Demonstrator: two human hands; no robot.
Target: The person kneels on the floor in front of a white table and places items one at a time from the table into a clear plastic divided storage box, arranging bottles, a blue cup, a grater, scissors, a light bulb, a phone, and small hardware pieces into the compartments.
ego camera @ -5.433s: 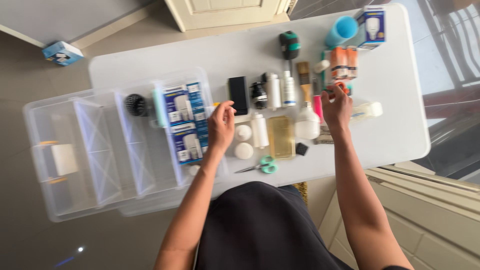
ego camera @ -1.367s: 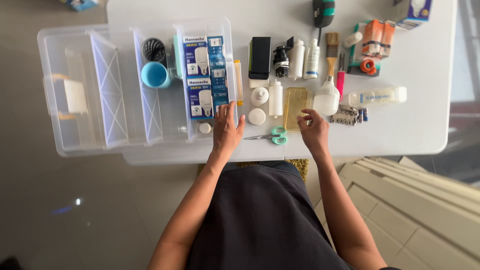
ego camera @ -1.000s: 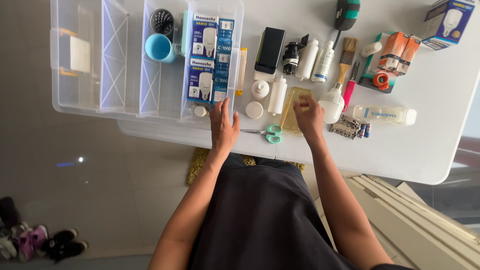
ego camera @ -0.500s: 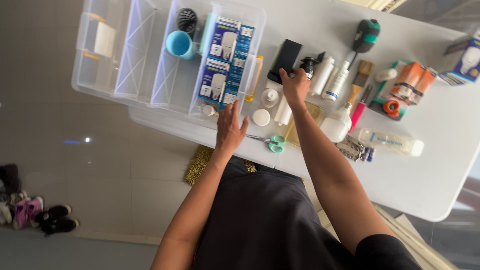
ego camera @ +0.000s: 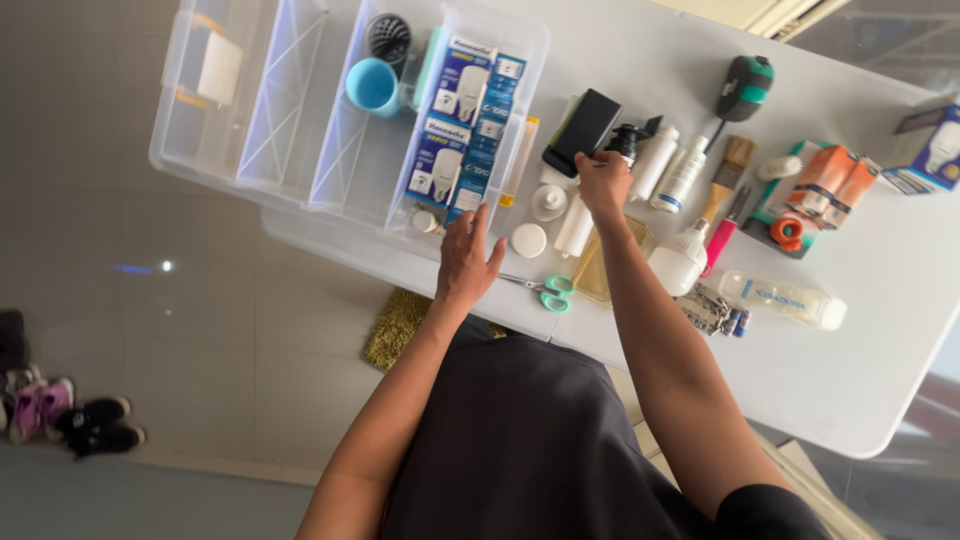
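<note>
Our left hand [ego camera: 468,262] lies flat, fingers spread; our right hand [ego camera: 603,183] reaches forward, fingers curled, arm extended.

light bulb box [ego camera: 928,150] at right edge: cut off | yellow case [ego camera: 600,275] in middle: partly hidden under the arm | shoes [ego camera: 60,415] at lower left: too small to tell much

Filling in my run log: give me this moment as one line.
right hand: gripping flat black rectangular box | left hand: open, flat by clear plastic divided storage bin | white table: teal-handled scissors between hands
</note>
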